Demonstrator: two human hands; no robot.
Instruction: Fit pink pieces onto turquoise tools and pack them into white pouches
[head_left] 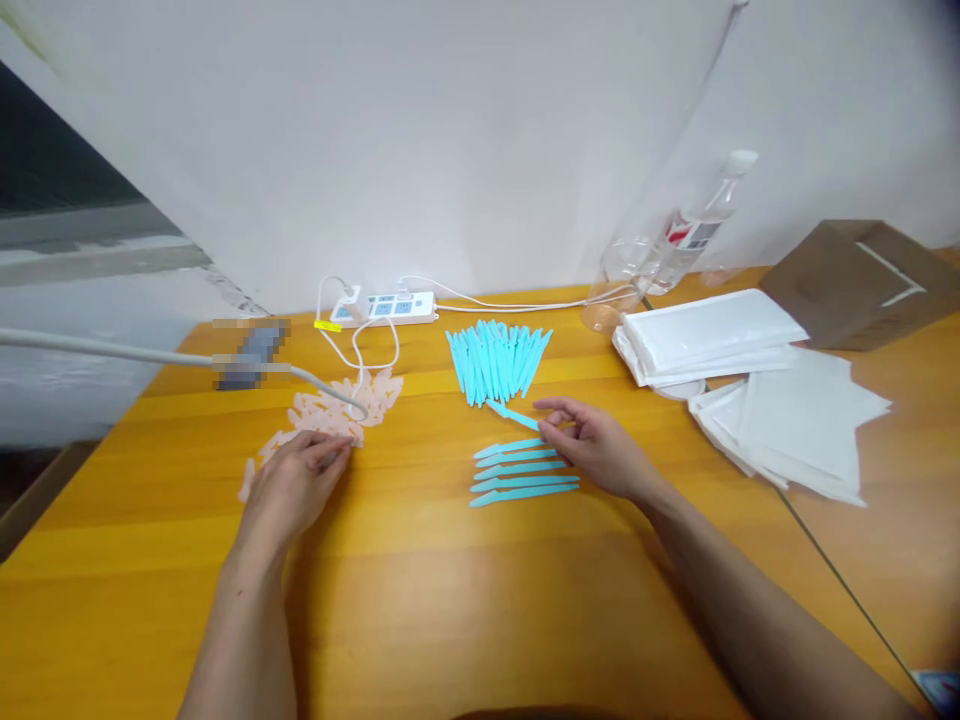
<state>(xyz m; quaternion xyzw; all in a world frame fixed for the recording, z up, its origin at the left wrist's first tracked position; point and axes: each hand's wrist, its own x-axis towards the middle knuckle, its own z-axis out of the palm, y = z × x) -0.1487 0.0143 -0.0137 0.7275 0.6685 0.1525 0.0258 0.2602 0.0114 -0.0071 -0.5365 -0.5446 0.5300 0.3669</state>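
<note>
My right hand (592, 445) pinches one end of a slim turquoise eyebrow razor (516, 415), its other end pointing left. Just below, several more turquoise razors (525, 483) lie side by side in a spaced row. Beyond the hand sits a fanned pile of the same razors (496, 362). On the left, my left hand (300, 480) is at the near edge of a scattered heap of small pale pink plastic covers (319, 410). Its thumb and fingers are pinched together on a pink cover at the heap's right side; the hand hides part of the heap.
A white power strip (384, 308) with cables stands by the wall. One thick white cable (150, 352) crosses over a blurred dark object (253, 355). To the right are white packets (712, 330), white sheets (806, 420), a plastic bottle (690, 235) and a cardboard box (855, 285).
</note>
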